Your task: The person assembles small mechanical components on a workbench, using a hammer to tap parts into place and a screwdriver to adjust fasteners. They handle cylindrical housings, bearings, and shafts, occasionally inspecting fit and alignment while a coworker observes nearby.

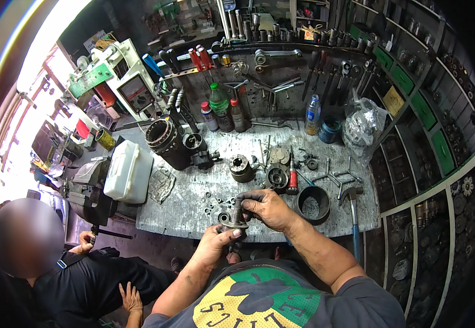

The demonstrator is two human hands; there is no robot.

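Note:
A dark metal shaft with a round flange (234,224) stands roughly upright between my hands, over the bench's front edge. My left hand (217,244) is closed on its lower end, with the thumb by the flange. My right hand (266,209) pinches the upper part of the shaft between thumb and fingers. Just behind it on the bench lies a metal housing plate with holes (218,209), partly hidden by my hands. Farther back are a cylindrical metal part with a toothed opening (241,168) and a round housing (277,177).
A dark metal ring (312,204), a hammer (352,208) and a red-handled screwdriver (292,177) lie to the right on the metal bench (194,224). Left stand a white plastic case (128,172) and a vise (88,188). A person in black (95,279) is at the lower left.

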